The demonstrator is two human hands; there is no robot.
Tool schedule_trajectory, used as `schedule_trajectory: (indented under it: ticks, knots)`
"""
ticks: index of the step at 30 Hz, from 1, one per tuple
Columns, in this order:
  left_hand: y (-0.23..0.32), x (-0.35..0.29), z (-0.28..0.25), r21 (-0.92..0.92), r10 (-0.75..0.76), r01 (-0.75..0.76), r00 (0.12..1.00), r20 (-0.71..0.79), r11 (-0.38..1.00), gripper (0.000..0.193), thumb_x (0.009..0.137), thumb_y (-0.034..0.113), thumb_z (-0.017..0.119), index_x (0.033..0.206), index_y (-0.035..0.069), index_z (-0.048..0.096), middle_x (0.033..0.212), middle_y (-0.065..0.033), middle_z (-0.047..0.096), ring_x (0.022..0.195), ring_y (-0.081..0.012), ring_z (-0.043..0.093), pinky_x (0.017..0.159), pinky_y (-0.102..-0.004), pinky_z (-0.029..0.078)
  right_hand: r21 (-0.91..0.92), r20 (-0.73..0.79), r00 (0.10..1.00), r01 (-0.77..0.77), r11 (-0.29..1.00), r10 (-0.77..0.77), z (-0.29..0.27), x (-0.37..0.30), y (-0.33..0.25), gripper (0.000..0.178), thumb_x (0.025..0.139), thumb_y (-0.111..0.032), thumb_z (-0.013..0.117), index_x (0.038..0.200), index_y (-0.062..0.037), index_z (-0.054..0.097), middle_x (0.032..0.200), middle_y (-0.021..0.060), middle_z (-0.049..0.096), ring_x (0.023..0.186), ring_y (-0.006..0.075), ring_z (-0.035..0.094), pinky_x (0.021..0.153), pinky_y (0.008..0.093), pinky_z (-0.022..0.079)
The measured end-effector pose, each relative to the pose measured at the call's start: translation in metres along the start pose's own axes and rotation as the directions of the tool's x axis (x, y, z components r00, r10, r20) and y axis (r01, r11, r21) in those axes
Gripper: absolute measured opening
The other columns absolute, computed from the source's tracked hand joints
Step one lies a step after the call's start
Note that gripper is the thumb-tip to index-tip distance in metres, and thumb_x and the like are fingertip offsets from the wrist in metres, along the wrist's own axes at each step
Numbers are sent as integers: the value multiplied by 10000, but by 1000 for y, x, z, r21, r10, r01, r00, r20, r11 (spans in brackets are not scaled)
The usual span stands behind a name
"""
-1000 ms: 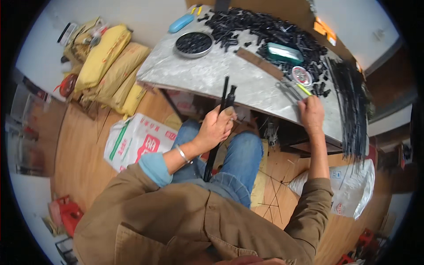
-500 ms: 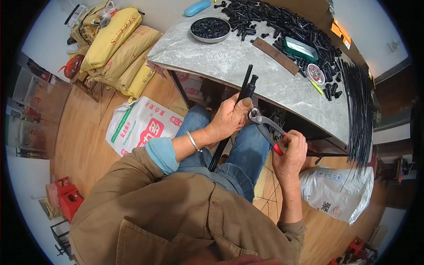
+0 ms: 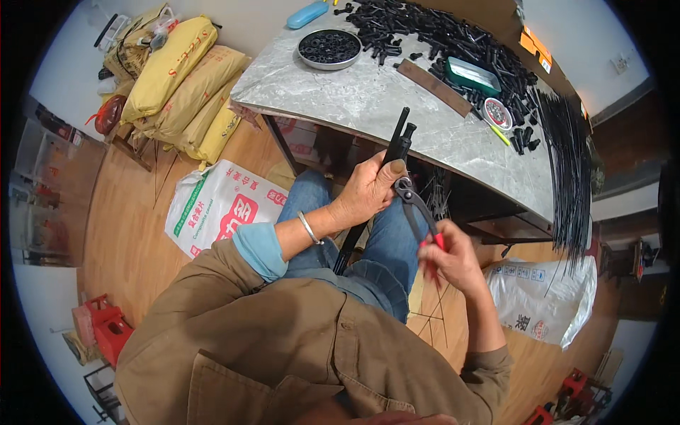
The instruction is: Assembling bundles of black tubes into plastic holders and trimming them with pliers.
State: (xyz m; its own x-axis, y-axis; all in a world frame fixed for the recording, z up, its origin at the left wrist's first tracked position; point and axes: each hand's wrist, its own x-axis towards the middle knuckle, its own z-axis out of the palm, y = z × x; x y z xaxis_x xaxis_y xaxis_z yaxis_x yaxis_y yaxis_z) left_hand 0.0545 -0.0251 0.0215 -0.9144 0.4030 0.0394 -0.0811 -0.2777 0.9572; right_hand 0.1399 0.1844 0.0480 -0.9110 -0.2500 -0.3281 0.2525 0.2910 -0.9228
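My left hand (image 3: 372, 185) is closed round a thin black rod (image 3: 399, 131) and a thicker black tube-like piece (image 3: 406, 139) with a flared top, side by side and tilted upright. Its thumb presses near their lower part. In my right hand (image 3: 457, 256) are pincers (image 3: 418, 212) with a dark metal head and red grips. Their jaws sit right beside my left thumb, against or close to the black pieces; exactly what lies between the jaws is hidden. A long black shaft (image 3: 348, 249) runs down between my knees below my left hand.
On the grey table (image 3: 340, 95) lie a heap of black fittings (image 3: 453, 39), a round tray of black rings (image 3: 329, 48), a brown bar (image 3: 433, 87), a green box (image 3: 472, 76) and a bundle of thin black rods (image 3: 564, 163). Yellow sacks (image 3: 173, 71) stand at left.
My right hand has swung slightly left and down, its grips blurred by motion. The pincers now stand steeper, with their handles closer together. My left hand keeps its hold.
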Motion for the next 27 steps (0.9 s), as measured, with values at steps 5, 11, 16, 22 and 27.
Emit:
schedule_trajectory:
  ticks: [5,11,16,22,27]
  knots:
    - [-35,9,-3,-59,-52,49,997,-58,997,282,990,316,484,899,57,551,635,31,503,446,-48,394,408,-218,311,38,405,890,-246,968,211,-11,-1,1,248,842,-98,561,1061,-40,461,767,73,584,561,119,546,496,271,482]
    - [-1,-1,-3,-22,-55,54,998,-34,998,481,924,510,543,838,37,567,580,6,494,454,-57,451,419,-237,358,16,14,999,-50,999,50,-5,-17,-14,265,954,-271,530,998,-11,555,722,88,603,513,123,547,448,254,462]
    - [-2,2,-8,159,245,-234,968,-57,959,601,926,593,454,752,25,541,558,13,474,514,-67,475,465,-233,389,502,378,923,-274,821,77,9,-8,6,231,862,-207,619,855,-72,432,538,44,458,387,148,453,348,262,386]
    - [-9,1,-11,197,267,-248,960,-79,949,567,947,553,458,755,24,526,568,13,474,534,-69,470,477,-257,401,-268,-150,975,119,956,-163,10,-7,-19,249,847,-141,600,1028,-3,499,737,49,550,582,128,534,496,250,436]
    - [-11,-5,-18,23,-1,3,996,-88,1000,179,959,205,513,954,53,606,821,2,643,534,-33,501,447,-209,390,397,275,941,-298,868,197,21,-9,2,279,913,-282,565,859,-24,473,517,82,487,345,183,466,329,299,404]
